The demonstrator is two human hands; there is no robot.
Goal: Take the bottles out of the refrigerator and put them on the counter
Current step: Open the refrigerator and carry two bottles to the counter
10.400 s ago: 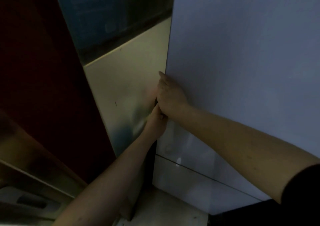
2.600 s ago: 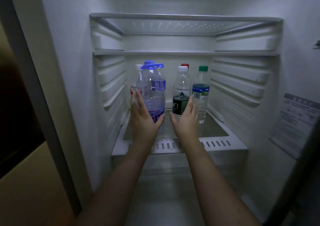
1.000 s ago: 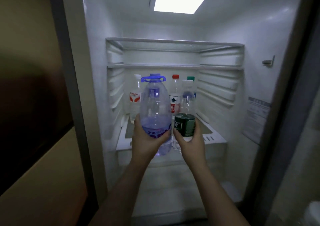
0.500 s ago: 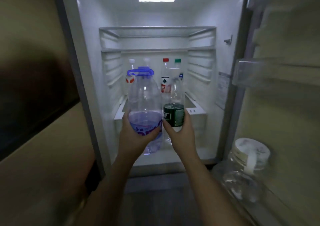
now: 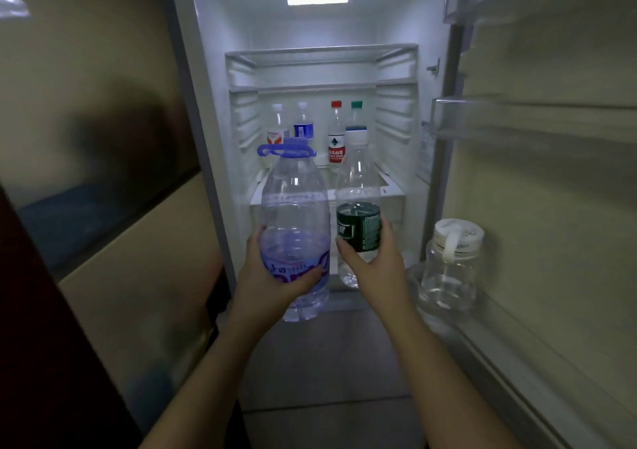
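Note:
My left hand [image 5: 272, 276] grips a large clear bottle [image 5: 294, 207] with a blue carry handle, upright, in front of the open refrigerator [image 5: 213, 69]. Beside it my right hand [image 5: 374, 262] holds a smaller clear bottle [image 5: 357, 186] with a dark green label and a white cap. Both bottles are outside the fridge, at chest height. On the shelf [image 5: 256, 200] at the back stand several more bottles: one with a red and white label [image 5: 275, 128], one with a blue label [image 5: 303, 123], a red-capped one [image 5: 336, 131] and a green-capped one [image 5: 356, 112].
The open fridge door [image 5: 551, 207] stands at the right; its lower rack holds a clear jar [image 5: 451, 266] with a white lid. A beige cabinet panel [image 5: 144, 276] and a dark red surface [image 5: 41, 345] close in at the left. Grey floor [image 5: 327, 362] lies below.
Both hands have drawn the two bottles farther out of the fridge towards me and I have backed away; the shelf bottles look smaller and more of the door shows.

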